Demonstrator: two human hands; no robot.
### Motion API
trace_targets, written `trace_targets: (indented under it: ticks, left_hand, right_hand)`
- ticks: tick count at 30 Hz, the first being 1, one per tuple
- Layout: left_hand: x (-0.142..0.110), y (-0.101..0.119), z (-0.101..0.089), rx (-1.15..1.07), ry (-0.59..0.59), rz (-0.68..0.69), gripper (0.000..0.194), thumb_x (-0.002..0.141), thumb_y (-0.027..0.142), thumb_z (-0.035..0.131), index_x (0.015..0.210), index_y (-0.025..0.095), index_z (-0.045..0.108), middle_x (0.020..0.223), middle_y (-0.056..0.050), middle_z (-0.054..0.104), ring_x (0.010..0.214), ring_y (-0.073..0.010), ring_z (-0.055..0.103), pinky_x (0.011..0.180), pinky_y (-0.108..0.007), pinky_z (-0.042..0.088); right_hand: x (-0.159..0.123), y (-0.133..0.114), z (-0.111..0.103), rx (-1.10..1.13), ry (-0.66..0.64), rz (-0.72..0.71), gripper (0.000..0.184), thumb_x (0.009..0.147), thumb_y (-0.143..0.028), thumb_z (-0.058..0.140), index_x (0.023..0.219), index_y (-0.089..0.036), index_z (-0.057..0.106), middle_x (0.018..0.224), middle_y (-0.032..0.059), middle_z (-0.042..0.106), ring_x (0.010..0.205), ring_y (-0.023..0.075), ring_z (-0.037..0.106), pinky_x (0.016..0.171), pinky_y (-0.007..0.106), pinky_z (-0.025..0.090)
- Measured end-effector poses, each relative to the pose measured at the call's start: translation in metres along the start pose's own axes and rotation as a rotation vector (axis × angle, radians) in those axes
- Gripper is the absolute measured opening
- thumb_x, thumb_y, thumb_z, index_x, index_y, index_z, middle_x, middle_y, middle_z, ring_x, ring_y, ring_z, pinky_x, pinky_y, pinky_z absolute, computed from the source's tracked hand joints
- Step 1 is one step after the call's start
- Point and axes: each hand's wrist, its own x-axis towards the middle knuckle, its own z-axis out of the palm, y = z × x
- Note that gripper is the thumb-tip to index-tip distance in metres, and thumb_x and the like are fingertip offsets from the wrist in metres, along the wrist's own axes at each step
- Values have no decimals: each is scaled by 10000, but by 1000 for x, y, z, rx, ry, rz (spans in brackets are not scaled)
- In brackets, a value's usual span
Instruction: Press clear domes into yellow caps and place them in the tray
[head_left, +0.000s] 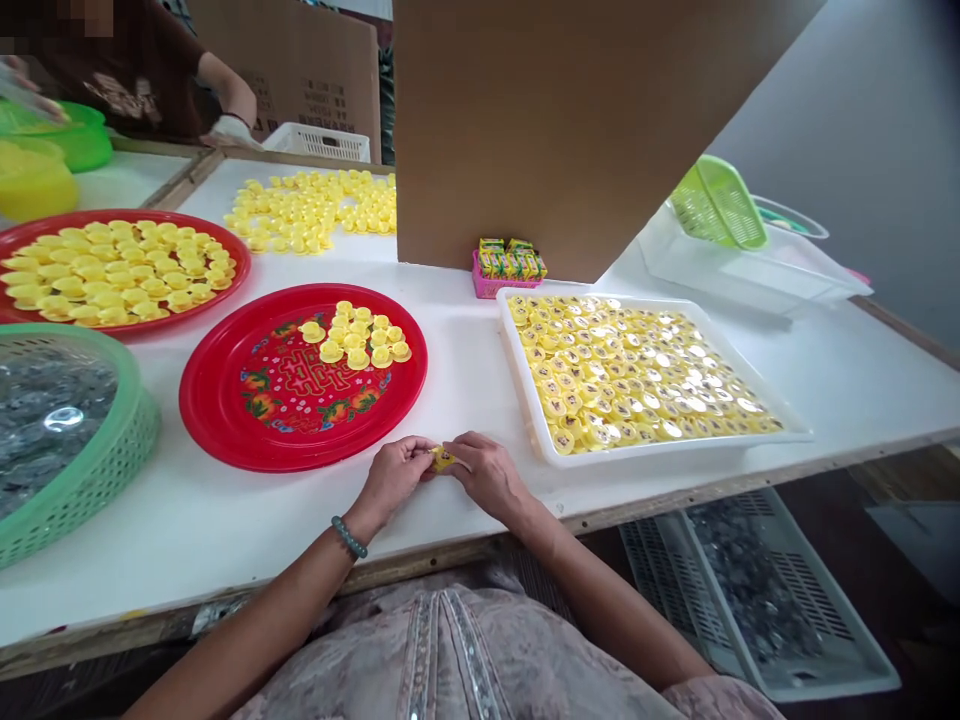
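Near the table's front edge, my left hand [397, 473] and my right hand [489, 474] pinch a small yellow disc [442, 458] between them. A dark printed mark shows on the disc; part of it is hidden by my fingers. Just beyond my left hand lies a red round tray [217, 400] with a flower pattern, bearing a cluster of yellow hat-shaped plastic pieces [358, 338] on its far right part. To the right of my hands, a white rectangular tray [555, 459] holds rows of yellow printed discs [637, 375], many shining under a clear surface.
A green basket [135, 420] of clear plastic pieces stands at left. Behind it is another red tray [238, 262] of yellow pieces. A large cardboard sheet [540, 130] rises behind a pink basket [506, 286] of small packets. Across the table, a person [161, 70] works.
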Motion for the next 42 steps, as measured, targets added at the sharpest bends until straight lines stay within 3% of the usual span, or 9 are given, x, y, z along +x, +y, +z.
trace_targets:
  ticks: [4, 8, 17, 22, 27, 33, 37, 42]
  left_hand:
    - [-4, 0, 7, -9, 42, 22, 320, 704, 433, 640, 858, 155, 677, 847, -59, 707, 770, -165, 649, 711, -283, 533]
    - [-1, -4, 11, 9, 110, 15, 355, 628, 461, 713, 791, 148, 669, 721, -34, 684, 665, -147, 638, 638, -259, 533]
    - [3, -9, 11, -33, 105, -49, 369, 602, 451, 740, 771, 138, 645, 669, -21, 663, 591, -131, 633, 571, -241, 534]
    - [2, -9, 10, -53, 103, -59, 368, 608, 423, 749, 804, 130, 643, 673, -25, 671, 564, -116, 625, 575, -238, 530]
    - [-1, -9, 8, -74, 84, -56, 402, 632, 412, 737, 905, 133, 639, 750, -50, 701, 579, -108, 625, 574, -226, 514]
    - [-4, -5, 7, -98, 76, -44, 363, 669, 414, 698, 894, 132, 658, 774, -59, 705, 672, -142, 646, 647, -258, 525]
    - [-4, -7, 8, -85, 77, -22, 327, 686, 386, 680, 878, 122, 664, 774, -63, 703, 675, -147, 645, 681, -277, 526]
    - [-9, -5, 5, 28, 153, 33, 275, 738, 363, 622, 872, 126, 658, 749, -50, 685, 620, -140, 624, 629, -277, 527]
  right_hand:
    - [-7, 1, 4, -181, -18, -83, 156, 899, -165, 485, 955, -166, 630, 888, 73, 607, 794, 171, 566, 707, 266, 445]
    - [-12, 0, 4, -210, -35, -118, 149, 911, -185, 474, 918, -171, 622, 894, 75, 586, 805, 178, 545, 730, 283, 446]
    - [-19, -1, 7, -149, -25, -96, 315, 916, -162, 430, 1213, -134, 530, 1015, 114, 606, 907, 222, 529, 815, 337, 462]
    - [-19, 7, 2, 63, 27, -60, 326, 879, -189, 530, 1205, -185, 549, 1040, 84, 637, 948, 199, 547, 850, 325, 459]
    - [-16, 12, 5, 212, 134, 70, 561, 763, -230, 687, 1282, -186, 478, 1059, 79, 636, 978, 192, 563, 854, 316, 470]
    - [-8, 4, 8, 232, 73, 46, 351, 805, -157, 606, 1152, -201, 594, 1006, 67, 625, 850, 152, 608, 756, 251, 483]
    - [-7, 8, 10, 309, 146, 106, 278, 773, -195, 658, 1050, -194, 639, 903, 49, 635, 727, 134, 603, 667, 235, 484]
    - [-12, 9, 3, 418, 290, 169, 247, 745, -233, 697, 986, -198, 656, 899, 43, 645, 720, 137, 591, 654, 245, 490]
